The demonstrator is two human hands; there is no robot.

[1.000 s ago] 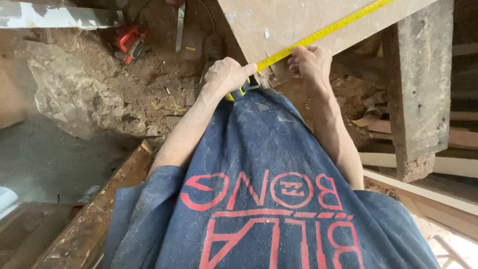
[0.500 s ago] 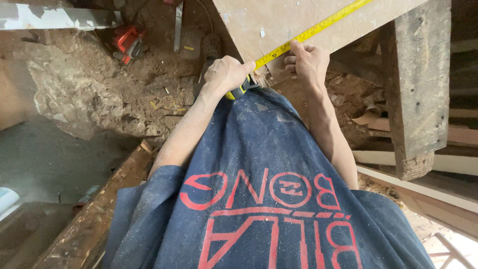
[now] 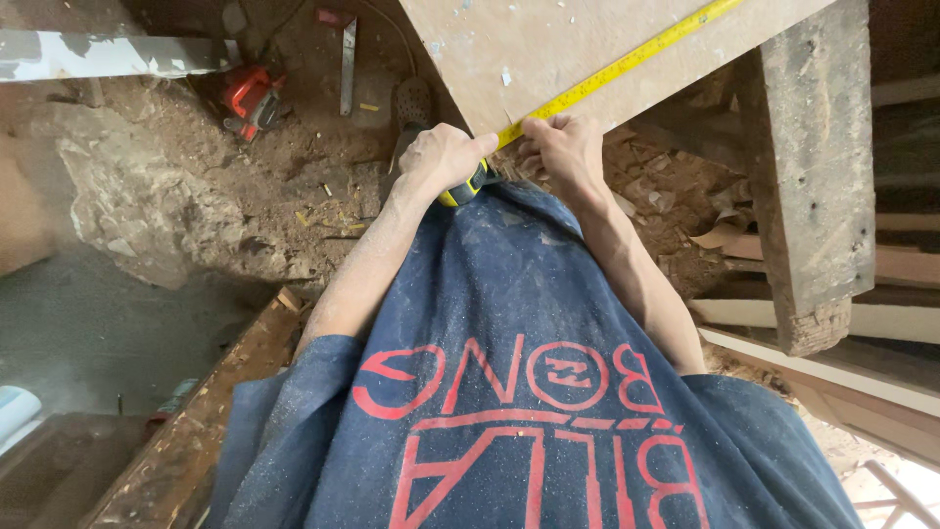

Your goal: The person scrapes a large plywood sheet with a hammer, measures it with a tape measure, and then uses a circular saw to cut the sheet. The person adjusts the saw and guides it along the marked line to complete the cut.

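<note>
A yellow measuring tape [image 3: 627,61] runs diagonally across a brown wooden board [image 3: 548,39] toward the upper right. My left hand [image 3: 443,157] grips the tape's yellow and black case [image 3: 468,184] at the board's near edge. Beside it, my right hand [image 3: 560,147] pinches the tape blade against the board's edge. Both forearms reach forward over my dusty blue shirt with red print [image 3: 509,372].
A thick weathered beam [image 3: 808,167] stands on the right above pale planks [image 3: 862,323]. Below lie dirt and rubble, a red power tool [image 3: 250,98], a metal square [image 3: 348,64] and a white board [image 3: 108,54]. A wooden plank [image 3: 196,441] lies at lower left.
My right hand has slid left along the tape, closer to my left hand. The left hand and case stay in place.
</note>
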